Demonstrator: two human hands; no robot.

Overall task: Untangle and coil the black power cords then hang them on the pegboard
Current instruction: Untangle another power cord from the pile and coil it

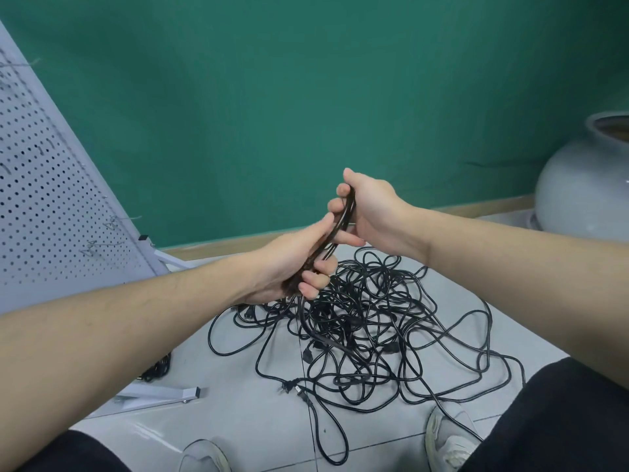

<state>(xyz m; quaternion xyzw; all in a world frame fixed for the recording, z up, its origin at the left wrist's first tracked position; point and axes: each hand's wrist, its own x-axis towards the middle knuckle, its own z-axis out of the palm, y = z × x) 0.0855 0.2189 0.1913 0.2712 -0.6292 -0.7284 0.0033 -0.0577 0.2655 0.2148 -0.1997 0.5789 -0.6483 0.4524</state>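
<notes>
A small coil of black power cord is held up in front of me above the floor. My left hand grips its lower end and my right hand grips its upper end. A strand hangs from the left hand down into a big tangle of black cords on the tiled floor between my feet. Several plugs show in the pile. The grey pegboard leans at the left, with a few small hooks on it.
A green wall fills the background. A large grey ceramic pot stands at the right. The pegboard's metal feet lie on the floor at the left, with another dark cord bundle beside them. My shoes are at the bottom.
</notes>
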